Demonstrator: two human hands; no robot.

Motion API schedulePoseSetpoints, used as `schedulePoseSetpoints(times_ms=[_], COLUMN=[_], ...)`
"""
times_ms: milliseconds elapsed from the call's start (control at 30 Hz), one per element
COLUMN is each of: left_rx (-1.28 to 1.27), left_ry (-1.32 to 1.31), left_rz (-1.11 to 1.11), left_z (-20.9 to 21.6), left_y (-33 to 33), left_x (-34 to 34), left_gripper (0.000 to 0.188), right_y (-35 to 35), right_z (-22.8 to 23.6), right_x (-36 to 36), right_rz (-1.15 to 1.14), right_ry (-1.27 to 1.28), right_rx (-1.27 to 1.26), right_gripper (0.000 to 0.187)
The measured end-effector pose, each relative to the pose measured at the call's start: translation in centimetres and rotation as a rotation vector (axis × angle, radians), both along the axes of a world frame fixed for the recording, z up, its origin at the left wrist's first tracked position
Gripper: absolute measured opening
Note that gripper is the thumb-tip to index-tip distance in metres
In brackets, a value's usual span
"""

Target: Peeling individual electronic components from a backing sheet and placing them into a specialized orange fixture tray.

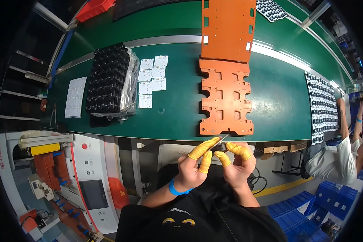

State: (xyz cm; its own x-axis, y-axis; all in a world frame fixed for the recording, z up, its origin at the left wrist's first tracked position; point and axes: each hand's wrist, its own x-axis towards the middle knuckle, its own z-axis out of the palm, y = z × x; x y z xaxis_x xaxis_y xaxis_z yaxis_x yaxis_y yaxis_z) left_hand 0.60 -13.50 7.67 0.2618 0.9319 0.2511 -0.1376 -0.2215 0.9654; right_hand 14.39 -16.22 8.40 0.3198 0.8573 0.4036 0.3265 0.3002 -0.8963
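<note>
Board: a thin, pale board (219, 141) is held nearly edge-on above the near edge of the desk (177, 125), with a dark part (220, 148) just beneath it.
Weight: both look small and should be light.
Stiffness: the board is probably stiff but easily chipped or bent; the dark part looks hard.
Slip: smooth faces may slide, though the yellow covers (205, 162) should add grip.
Hold: best taken by the board's edges, and the dark part by its sides.
Left hand (188, 172): index finger lies along the board's outer face, thumb lower; they seem to pinch it.
Right hand (237, 170): thumb and index bend around the dark part's right side, tips near or touching; whether they pinch it, I cannot tell.
Between: board and dark part sit in the gap between both hands' fingers, near the orange fixture (227, 99).
</note>
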Motion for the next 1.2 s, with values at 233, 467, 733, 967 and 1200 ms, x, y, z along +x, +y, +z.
schedulePoseSetpoints(times_ms=[233, 467, 733, 967, 1200], left_rx=[0.037, -0.082, -0.42, -0.565, -0.361], left_ry=[0.027, -0.072, -0.408, -0.509, -0.119], left_rz=[-0.118, -0.11, -0.083, -0.058, -0.051], left_z=[0.4, 0.5, -1.4, -0.2, -1.4], left_y=[0.7, 0.9, 1.8, 1.9, -0.2], left_x=[-0.6, -0.2, -0.6, 0.1, 1.0], left_gripper=[0.033, 0.036, 0.044, 0.035, 0.039], right_y=[-0.6, -0.3, 0.2, 0.8, 1.6], right_z=[0.0, 0.0, 0.7, -0.4, -0.9], right_x=[-0.1, 0.3, 0.7, 1.2, 0.2], right_rz=[0.061, 0.099, 0.182, 0.197, -0.08], right_ry=[0.58, 0.566, 0.602, 0.392, -0.343], right_rx=[-0.189, -0.122, -0.419, -0.429, -0.07], right_gripper=[0.026, 0.023, 0.015, 0.014, 0.028])
